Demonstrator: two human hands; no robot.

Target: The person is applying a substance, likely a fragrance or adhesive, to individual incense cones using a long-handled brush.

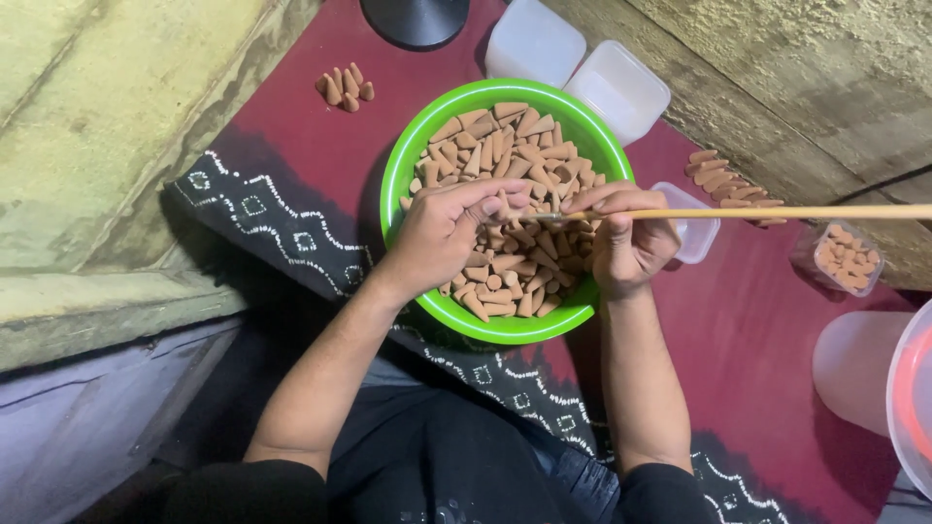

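A green bowl [408, 165] full of brown cone-shaped pieces [515, 146] sits on a maroon cloth in front of me. Above the bowl, my left hand [442, 233] pinches one small cone between fingertips and thumb. My right hand [626, 238] grips a long thin wooden stick [796, 212] that runs off to the right edge; its near tip meets the cone held by the left hand.
Two clear plastic boxes [578, 63] stand behind the bowl, and another [697, 233] peeks out by my right hand. Small heaps of cones [345, 87] lie at the far left and at the right [723, 178]. A small container of cones [848, 257] and translucent tubs [874, 364] stand at right.
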